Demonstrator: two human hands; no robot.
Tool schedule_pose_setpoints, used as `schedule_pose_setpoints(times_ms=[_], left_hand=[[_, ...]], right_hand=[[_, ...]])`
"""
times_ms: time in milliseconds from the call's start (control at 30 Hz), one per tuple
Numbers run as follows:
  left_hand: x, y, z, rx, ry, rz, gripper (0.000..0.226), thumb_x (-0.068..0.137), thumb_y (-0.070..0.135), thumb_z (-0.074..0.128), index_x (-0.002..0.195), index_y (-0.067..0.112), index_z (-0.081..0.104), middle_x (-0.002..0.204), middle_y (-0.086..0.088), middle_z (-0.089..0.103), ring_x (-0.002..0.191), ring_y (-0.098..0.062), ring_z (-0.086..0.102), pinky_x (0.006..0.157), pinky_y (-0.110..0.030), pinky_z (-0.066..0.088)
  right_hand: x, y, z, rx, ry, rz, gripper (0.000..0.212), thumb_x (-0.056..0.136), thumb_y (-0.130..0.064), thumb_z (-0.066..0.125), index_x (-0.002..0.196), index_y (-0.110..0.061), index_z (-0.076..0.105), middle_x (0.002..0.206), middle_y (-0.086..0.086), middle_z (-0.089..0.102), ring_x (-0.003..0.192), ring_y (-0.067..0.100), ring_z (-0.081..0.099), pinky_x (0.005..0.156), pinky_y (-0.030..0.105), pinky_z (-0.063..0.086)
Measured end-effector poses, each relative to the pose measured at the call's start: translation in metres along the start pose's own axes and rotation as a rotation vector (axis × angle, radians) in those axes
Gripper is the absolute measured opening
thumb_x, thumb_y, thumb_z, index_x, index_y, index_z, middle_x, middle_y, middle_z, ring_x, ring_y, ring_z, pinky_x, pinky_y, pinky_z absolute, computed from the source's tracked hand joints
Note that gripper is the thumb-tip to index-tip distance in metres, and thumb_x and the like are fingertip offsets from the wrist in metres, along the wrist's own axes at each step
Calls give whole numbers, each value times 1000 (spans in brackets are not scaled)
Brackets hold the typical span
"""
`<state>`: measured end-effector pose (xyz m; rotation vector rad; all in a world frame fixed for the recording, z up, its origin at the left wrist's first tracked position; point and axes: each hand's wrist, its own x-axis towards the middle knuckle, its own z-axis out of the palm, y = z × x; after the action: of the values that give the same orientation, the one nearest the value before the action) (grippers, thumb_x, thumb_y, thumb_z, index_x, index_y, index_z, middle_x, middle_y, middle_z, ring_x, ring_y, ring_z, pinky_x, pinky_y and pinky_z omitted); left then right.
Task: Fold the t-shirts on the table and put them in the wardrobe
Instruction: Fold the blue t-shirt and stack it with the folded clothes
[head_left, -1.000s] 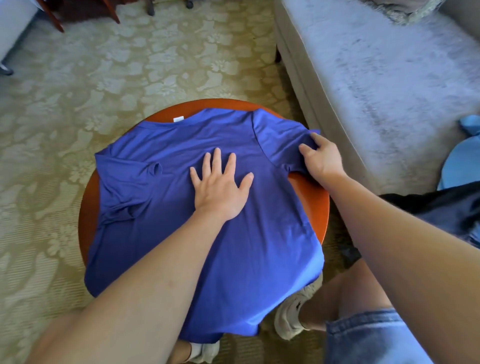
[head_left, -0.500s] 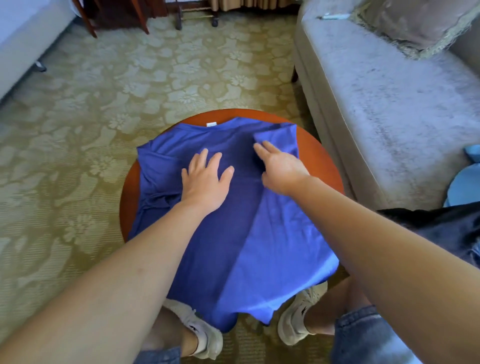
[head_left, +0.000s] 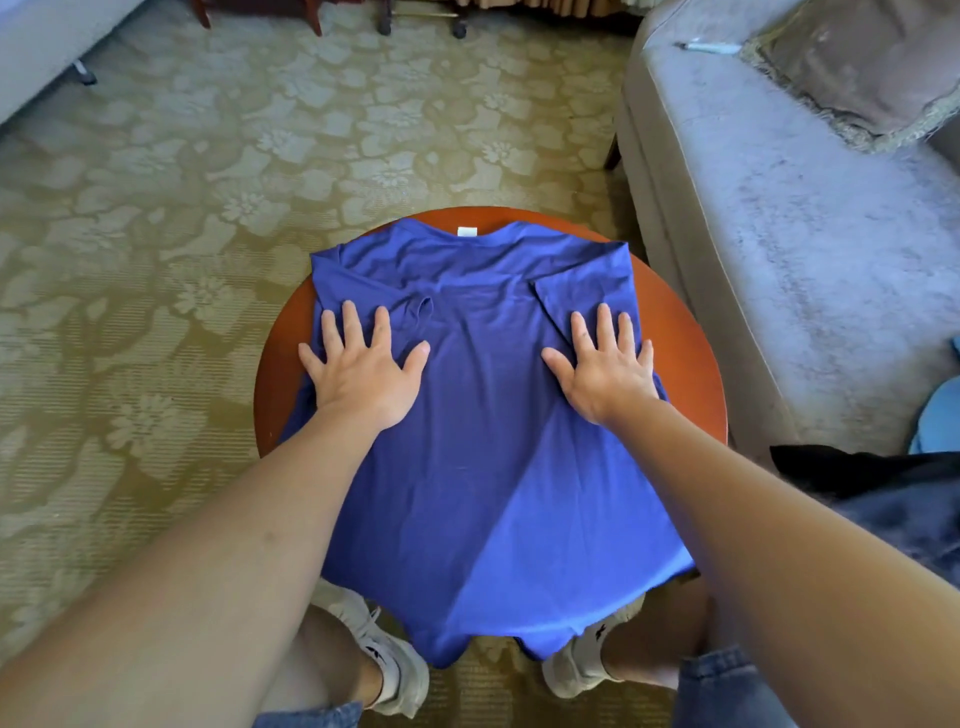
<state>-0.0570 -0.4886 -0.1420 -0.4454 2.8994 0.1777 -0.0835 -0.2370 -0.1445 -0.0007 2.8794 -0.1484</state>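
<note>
On the round surface (head_left: 693, 364): blue t-shirt (head_left: 483, 441) lies spread out, both sleeves folded inward, collar at the far edge, hem hanging over the near edge.
Left hand (head_left: 363, 371): flat on the t-shirt near the left edge, fingers (head_left: 352, 327) straight and spread, gripping nothing.
Right hand (head_left: 605, 371): flat near the right edge, likewise spread.
Beside the surface: grey sofa (head_left: 805, 260) on the right.
</note>
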Motion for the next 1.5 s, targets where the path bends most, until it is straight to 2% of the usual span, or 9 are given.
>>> schedule_pose_setpoints(times_ms=[300, 533, 633, 767, 967, 1100, 1267, 1367, 1500], left_hand=[[33, 11, -1, 1, 72, -22, 74, 94, 69, 16, 156, 30, 5, 164, -4, -7, 150, -27, -10, 117, -58, 1], [28, 6, -22, -131, -90, -46, 82, 91, 74, 21, 156, 29, -4, 163, -2, -15, 150, -24, -14, 118, -56, -1], [5, -11, -31, -245, -59, -144, 84, 91, 73, 28, 156, 28, -1, 164, -3, -8, 150, -27, -6, 119, -53, 4], [-40, -37, -25, -351, 0, -307, 82, 91, 51, 54, 154, 20, 13, 161, -11, 10, 148, -32, 10, 116, -49, 18], [-96, -51, -21, -522, -78, -432, 83, 86, 32, 62, 153, 15, 16, 160, -9, 13, 144, -32, 24, 111, -44, 31], [-119, -54, -23, -500, -162, -439, 85, 87, 32, 64, 152, 9, 13, 155, -10, 30, 132, -35, 43, 96, -38, 40], [-141, -55, -30, -413, -227, -383, 85, 89, 30, 60, 153, 5, 9, 153, -13, 34, 129, -36, 45, 101, -38, 40], [-143, -54, -46, -406, -200, -317, 74, 89, 20, 55, 151, 5, 18, 147, -14, 39, 120, -34, 50, 89, -35, 42], [-132, -49, -71, -674, -156, -194, 80, 84, 9, 58, 154, 17, 19, 155, -8, 32, 133, -31, 41, 101, -36, 41]], right_hand=[[27, 11, 1, 23, 156, 20, 69, 96, -66, 19, 155, -29, 15, 164, 2, 2, 150, 25, -2, 120, 50, 6], [31, 16, -18, 213, 18, 36, 80, 88, -73, 39, 154, -33, 17, 164, -3, 1, 150, 18, -6, 121, 48, -1], [10, 24, -25, 448, 159, 91, 77, 88, -61, 54, 153, -31, 24, 163, 1, 11, 150, 19, 5, 121, 48, 5], [-43, 41, -13, 486, 305, 190, 76, 88, -41, 63, 152, -20, 28, 160, 10, 18, 147, 29, 16, 120, 45, 13], [-110, 66, 7, 655, 164, 379, 88, 86, -37, 67, 154, -17, 15, 158, 13, 14, 143, 36, 20, 114, 45, 24], [-135, 76, 18, 931, 34, 412, 98, 79, -31, 79, 150, -11, 16, 146, 15, 39, 128, 35, 47, 104, 43, 41], [-151, 75, 18, 855, -22, 448, 82, 83, -32, 75, 144, -5, 27, 137, 16, 52, 121, 35, 54, 97, 39, 44], [-153, 74, -3, 631, -39, 444, 47, 88, -17, 60, 130, 1, 48, 126, 19, 59, 114, 37, 57, 86, 33, 44], [-140, 65, -31, 765, 62, 341, 42, 82, -9, 48, 119, 6, 59, 116, 18, 62, 116, 39, 57, 88, 32, 42]])
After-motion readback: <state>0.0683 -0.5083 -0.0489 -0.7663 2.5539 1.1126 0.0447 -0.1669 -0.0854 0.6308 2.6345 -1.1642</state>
